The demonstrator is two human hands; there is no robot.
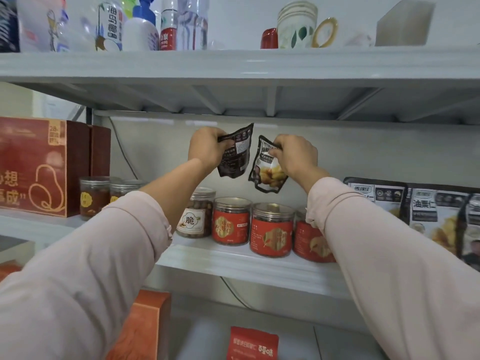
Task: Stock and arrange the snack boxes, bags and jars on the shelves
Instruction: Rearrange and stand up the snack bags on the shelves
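My left hand (pixel 206 149) grips the top of a black snack bag (pixel 237 157) that shows its printed back. My right hand (pixel 296 154) pinches the top of a second black bag (pixel 267 175) with a clear window showing yellow chestnuts. Both bags hang in the air above the middle shelf (pixel 241 258), close side by side but apart. Below them stand red-labelled jars (pixel 271 233) and a clear jar with a white label (pixel 196 216). More black chestnut bags (pixel 426 209) lean at the right of this shelf.
Red gift boxes (pixel 39 165) and small brown jars (pixel 93 196) fill the shelf's left. The top shelf (pixel 233 63) carries bottles, paper cups and a tape roll. Below are an orange box (pixel 145 326) and a red pouch (pixel 253 344). A cable runs down the back wall.
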